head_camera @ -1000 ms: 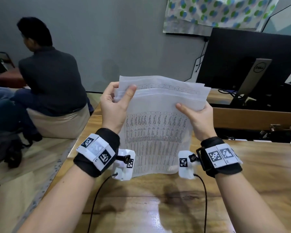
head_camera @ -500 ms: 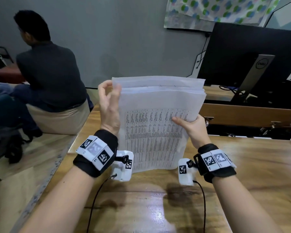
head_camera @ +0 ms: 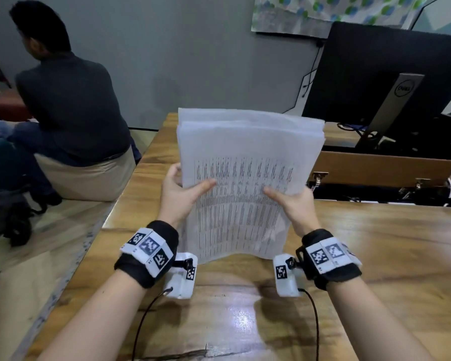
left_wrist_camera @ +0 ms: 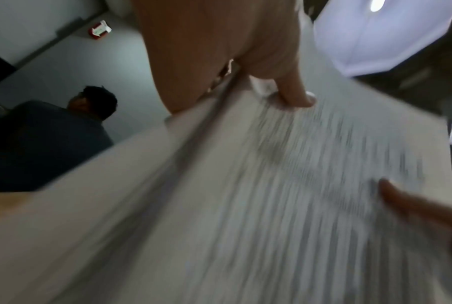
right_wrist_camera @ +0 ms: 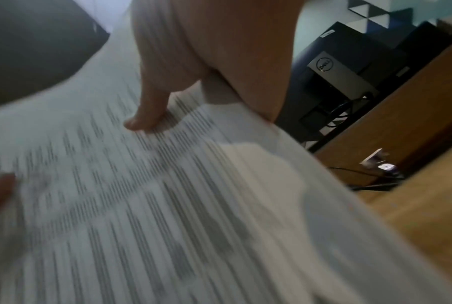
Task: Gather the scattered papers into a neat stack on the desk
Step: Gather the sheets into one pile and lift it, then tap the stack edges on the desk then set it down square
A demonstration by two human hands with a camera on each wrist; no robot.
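Observation:
A bundle of white printed papers (head_camera: 248,162) stands upright above the wooden desk (head_camera: 375,256), its lower edge near the desk top. My left hand (head_camera: 179,190) grips the bundle's left edge, thumb across the front sheet. My right hand (head_camera: 294,199) grips the right edge the same way. In the left wrist view the thumb presses the blurred papers (left_wrist_camera: 271,185) beside my left hand (left_wrist_camera: 245,61). The right wrist view shows my right hand (right_wrist_camera: 193,67) with its thumb on the printed papers (right_wrist_camera: 141,195). The fingers behind the sheets are hidden.
A black monitor (head_camera: 385,82) on a grey stand sits at the back right, with cables and a lower wooden shelf (head_camera: 380,168) before it. A seated person (head_camera: 68,100) faces away at the left, beyond the desk's left edge. Wrist cables trail over the near desk.
Both hands have slid down the sides of the bundle to about mid-height. The left hand, which had let go, grips the left edge again. The sheets' top edges look more even.

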